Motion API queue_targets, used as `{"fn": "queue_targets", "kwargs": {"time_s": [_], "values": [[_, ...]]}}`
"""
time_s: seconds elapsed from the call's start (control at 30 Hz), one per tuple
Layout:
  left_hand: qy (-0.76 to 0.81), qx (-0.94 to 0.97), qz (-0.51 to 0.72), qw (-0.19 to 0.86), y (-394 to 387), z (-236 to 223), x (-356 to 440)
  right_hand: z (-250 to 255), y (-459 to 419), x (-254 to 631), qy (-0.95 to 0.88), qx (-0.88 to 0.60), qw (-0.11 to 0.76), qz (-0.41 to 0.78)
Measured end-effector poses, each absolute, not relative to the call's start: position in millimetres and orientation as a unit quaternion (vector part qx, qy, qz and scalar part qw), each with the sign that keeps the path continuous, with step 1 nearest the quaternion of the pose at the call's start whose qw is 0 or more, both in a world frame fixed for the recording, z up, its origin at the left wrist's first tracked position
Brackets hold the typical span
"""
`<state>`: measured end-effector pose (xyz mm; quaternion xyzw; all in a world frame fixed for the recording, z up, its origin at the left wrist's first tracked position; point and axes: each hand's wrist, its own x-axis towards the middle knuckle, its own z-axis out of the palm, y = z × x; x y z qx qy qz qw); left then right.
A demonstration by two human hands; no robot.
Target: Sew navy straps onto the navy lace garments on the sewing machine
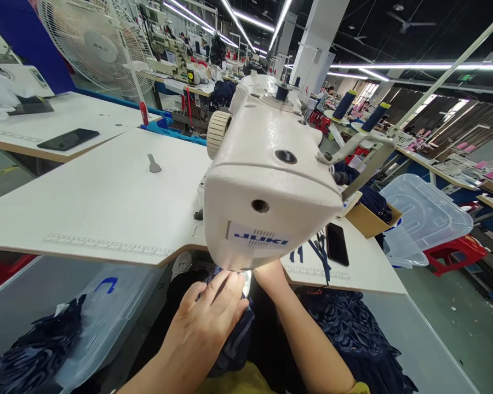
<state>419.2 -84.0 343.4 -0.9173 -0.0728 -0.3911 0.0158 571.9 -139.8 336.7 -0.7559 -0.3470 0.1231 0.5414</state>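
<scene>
A white JUKI sewing machine fills the middle of the view, and its head covers the needle area. Just below it, my left hand has its fingers bent and pressed together on a dark navy patterned fabric, which hangs down toward my lap. Only the wrist and back part of my right hand show at the machine's lower edge. The right fingers are hidden behind the machine head, so what they touch cannot be seen. A bright light glows between the two hands.
On the white table lie a small grey metal piece, a black phone and navy strips. Navy fabric heaps sit in plastic bins on both sides. A thread stand with navy spools rises at right; a fan stands at left.
</scene>
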Motion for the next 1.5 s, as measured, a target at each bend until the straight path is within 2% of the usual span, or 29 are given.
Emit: {"fn": "queue_targets", "kwargs": {"time_s": [0.47,0.87,1.17,1.37,1.5], "values": [[-0.101,-0.912,-0.398,-0.012,-81,337,412,338,-140,572,-0.357,-0.745,0.547,0.132],[-0.061,-0.898,-0.433,-0.047,-78,325,414,336,-141,572,-0.356,-0.720,0.577,0.150],[-0.079,-0.899,-0.429,-0.032,-83,327,416,333,-144,569,-0.364,-0.745,0.547,0.114],[-0.093,-0.901,-0.417,-0.079,-84,329,414,332,-142,568,-0.379,-0.749,0.537,0.084],[-0.095,-0.908,-0.403,-0.057,-83,330,412,328,-142,566,-0.359,-0.761,0.534,0.081]]}}
